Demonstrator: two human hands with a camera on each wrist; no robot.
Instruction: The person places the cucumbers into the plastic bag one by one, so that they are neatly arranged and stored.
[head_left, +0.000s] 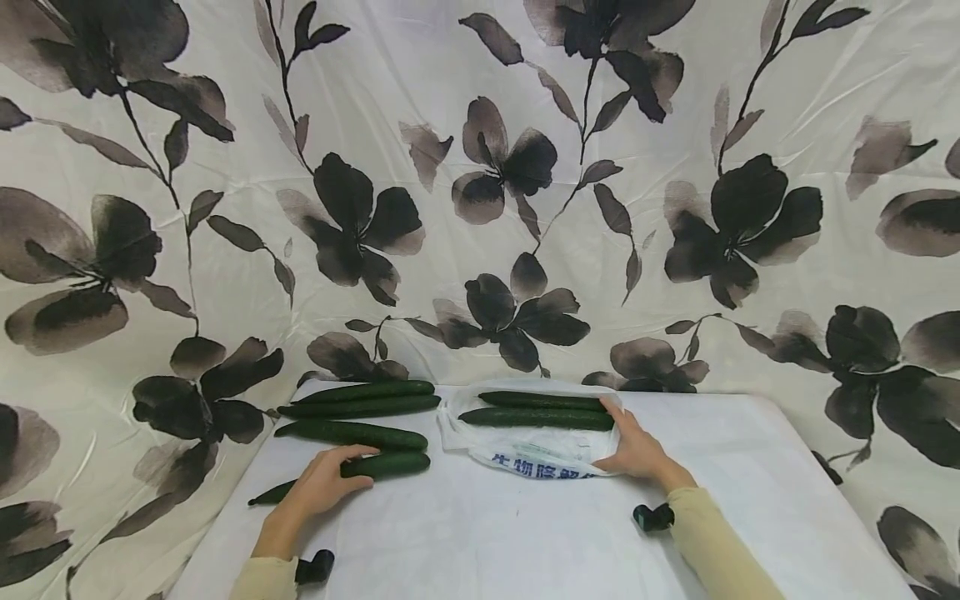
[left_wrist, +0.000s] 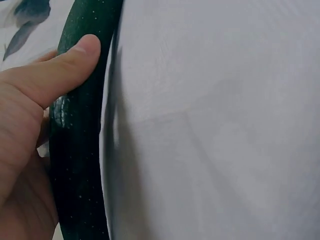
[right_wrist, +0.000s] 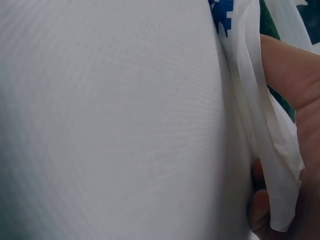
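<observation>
My left hand (head_left: pixel 321 483) grips a dark green cucumber (head_left: pixel 396 465) by its middle, at the front of the group on the left of the table. In the left wrist view, the thumb lies over the cucumber (left_wrist: pixel 77 165), with the other fingers mostly hidden behind it. A thin white plastic bag (head_left: pixel 468 442) with blue printed characters lies to the right, holding two cucumbers (head_left: pixel 536 418) side by side. At the bag's right end my right hand (head_left: pixel 641 454) holds its mouth, thumb and fingers spread. The right wrist view shows plastic between the thumb and curled fingertips (right_wrist: pixel 259 207).
Behind the gripped cucumber lie another cucumber (head_left: pixel 352 433) and, farther back, two more cucumbers (head_left: pixel 360 406) close together. A white cloth covers the table (head_left: pixel 480 542). A floral curtain (head_left: pixel 510 208) hangs along the table's back edge and sides.
</observation>
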